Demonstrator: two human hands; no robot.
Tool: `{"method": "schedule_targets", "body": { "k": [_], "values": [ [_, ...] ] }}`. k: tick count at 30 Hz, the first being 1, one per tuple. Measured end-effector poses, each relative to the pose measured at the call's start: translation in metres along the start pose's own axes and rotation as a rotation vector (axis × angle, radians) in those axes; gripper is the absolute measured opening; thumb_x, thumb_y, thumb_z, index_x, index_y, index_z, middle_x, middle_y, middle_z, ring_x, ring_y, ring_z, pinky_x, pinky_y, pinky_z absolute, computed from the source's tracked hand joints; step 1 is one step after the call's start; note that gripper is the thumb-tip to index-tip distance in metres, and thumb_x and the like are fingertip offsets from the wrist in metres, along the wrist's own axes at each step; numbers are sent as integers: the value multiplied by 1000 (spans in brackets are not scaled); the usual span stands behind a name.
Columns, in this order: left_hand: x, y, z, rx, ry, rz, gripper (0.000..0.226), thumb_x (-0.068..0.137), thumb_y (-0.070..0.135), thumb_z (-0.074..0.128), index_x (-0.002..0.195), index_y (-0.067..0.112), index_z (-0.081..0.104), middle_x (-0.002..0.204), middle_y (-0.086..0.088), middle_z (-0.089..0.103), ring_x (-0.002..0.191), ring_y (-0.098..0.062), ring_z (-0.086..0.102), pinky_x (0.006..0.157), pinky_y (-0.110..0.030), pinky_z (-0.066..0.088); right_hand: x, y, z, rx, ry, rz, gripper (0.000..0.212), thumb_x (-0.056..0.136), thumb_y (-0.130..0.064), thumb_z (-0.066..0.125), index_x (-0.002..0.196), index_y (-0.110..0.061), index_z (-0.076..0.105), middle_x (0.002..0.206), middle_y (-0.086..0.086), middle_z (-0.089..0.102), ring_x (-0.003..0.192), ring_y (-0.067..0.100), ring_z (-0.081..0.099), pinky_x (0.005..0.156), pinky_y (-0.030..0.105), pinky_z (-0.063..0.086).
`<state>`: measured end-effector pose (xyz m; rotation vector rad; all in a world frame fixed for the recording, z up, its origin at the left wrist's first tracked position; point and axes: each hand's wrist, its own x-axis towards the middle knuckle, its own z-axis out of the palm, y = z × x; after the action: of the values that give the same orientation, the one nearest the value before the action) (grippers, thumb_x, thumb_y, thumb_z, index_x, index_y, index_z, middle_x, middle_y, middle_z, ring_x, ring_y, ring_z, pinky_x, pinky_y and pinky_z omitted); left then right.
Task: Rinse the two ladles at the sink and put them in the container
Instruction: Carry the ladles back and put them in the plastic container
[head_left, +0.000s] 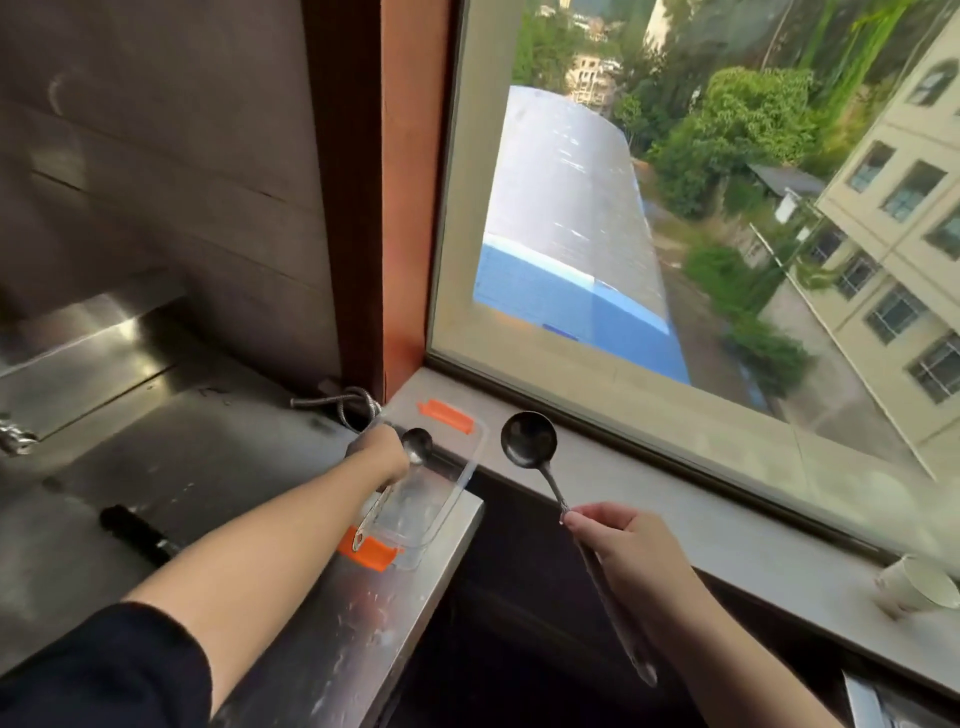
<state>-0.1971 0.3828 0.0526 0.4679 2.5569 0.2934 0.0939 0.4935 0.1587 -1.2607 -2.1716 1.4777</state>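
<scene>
A clear plastic container with orange clips stands at the right end of the steel counter, beside the window sill. My left hand is over its far end, closed on a small metal ladle whose handle runs down into the container toward the near orange clip. My right hand grips the handle of a larger dark ladle, bowl up and facing me, held in the air just right of the container above the gap by the sill.
A black-handled tool lies on the wet steel counter at left. A coiled metal hose sits behind the container. A paper cup lies on the window sill at right. A tap part shows at far left.
</scene>
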Motion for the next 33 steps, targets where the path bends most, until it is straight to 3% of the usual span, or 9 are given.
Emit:
{"method": "schedule_targets", "body": {
  "k": [3,7,13,16,21,23,25,29,33],
  "values": [
    [9,2,11,95,55,-25,30,86,15,64,114,4,67,115,-14,73,108,-33,68,81,-33,54,5,2,3,46,-32,64,16,88,-31,76,75,-23,82,49,-14,67,44,-2,55,57,24,42],
    [21,-1,19,194,123,16,29,91,6,57,118,1,67,122,-18,69,115,-36,64,92,-39,54,11,5,0,129,-144,151,13,88,-28,77,81,-20,84,62,-2,75,49,8,61,57,27,45],
    [10,0,21,378,262,201,31,88,-2,53,114,5,67,118,-17,69,111,-36,66,90,-43,55,25,9,-5,230,-352,275,9,87,-14,78,85,-5,80,65,11,69,46,16,60,41,21,45],
    [-8,0,14,361,324,237,25,89,5,53,110,10,67,114,-14,71,108,-34,67,88,-42,54,35,6,-1,289,-453,309,7,88,-8,77,82,-4,79,67,13,70,47,16,63,42,23,49],
    [-65,-13,-3,-268,364,223,15,86,35,67,82,23,74,86,-1,77,85,-24,70,76,-34,56,53,-7,23,342,-546,348,15,88,-1,74,74,-5,79,64,11,73,45,13,63,44,21,54],
    [-99,-21,-5,-652,180,189,24,87,38,71,75,17,74,73,0,75,65,-18,69,64,-32,57,61,-16,39,357,-561,365,6,88,2,73,84,0,76,65,11,74,44,13,64,44,21,55],
    [-134,-31,-5,-967,-102,137,33,87,42,72,84,9,74,74,-5,74,57,-15,64,52,-27,54,70,-22,58,354,-572,384,3,89,4,72,88,2,74,68,12,74,45,12,64,45,19,56],
    [-183,-57,-4,-1119,-346,154,55,74,49,79,105,4,73,86,-7,75,72,-18,68,62,-28,57,83,-35,100,351,-587,441,7,88,9,70,94,5,70,74,13,70,49,14,68,43,17,56],
    [-194,-70,5,-1268,-284,168,24,88,13,75,108,1,70,84,-9,74,71,-19,68,63,-27,55,90,-41,133,385,-600,499,8,91,11,64,95,6,67,79,14,67,65,18,65,43,17,57]
  ]
}}
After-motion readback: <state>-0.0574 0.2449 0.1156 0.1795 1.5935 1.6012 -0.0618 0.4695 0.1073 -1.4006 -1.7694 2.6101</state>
